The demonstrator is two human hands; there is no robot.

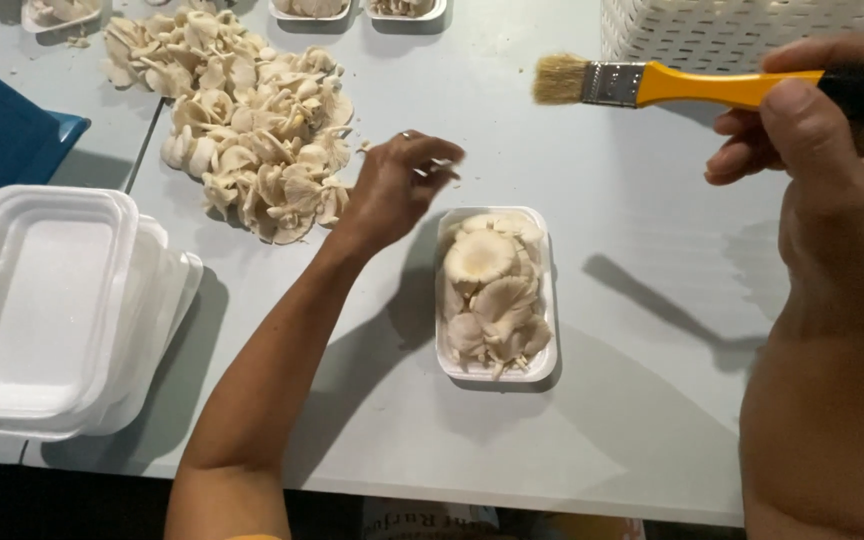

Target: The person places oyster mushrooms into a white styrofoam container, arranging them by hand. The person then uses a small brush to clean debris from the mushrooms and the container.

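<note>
Left hand: the left hand [392, 190] is hovering over the table, just above the top edge of the filled tray, its fingers curling loosely inward; something small and pale is showing at the fingertips, too blurred to identify.
Right hand: the right hand [822, 130] is gripping the brush [652, 83] by its handle, holding it level in the air with the bristles pointing left.
Brush: it is showing a smooth yellow handle, a shiny metal band and a short tuft of pale, stiff bristles.
Filled tray: the white foam tray [548, 300] is lying near the table's middle, rectangular with rounded corners, and is holding flat, ruffled cream mushrooms [487, 290] packed edge to edge.
Loose heap: a pile of mushrooms [247, 120] is spreading just left of the left hand.
Empty trays: a stack of foam trays [47, 310] is sitting at the table's left edge.
Basket: a white lattice basket [742, 30] is standing at the far right.
Open room: the grey table [642, 420] is lying bare and smooth between the filled tray and the right arm, and along the near edge.
</note>
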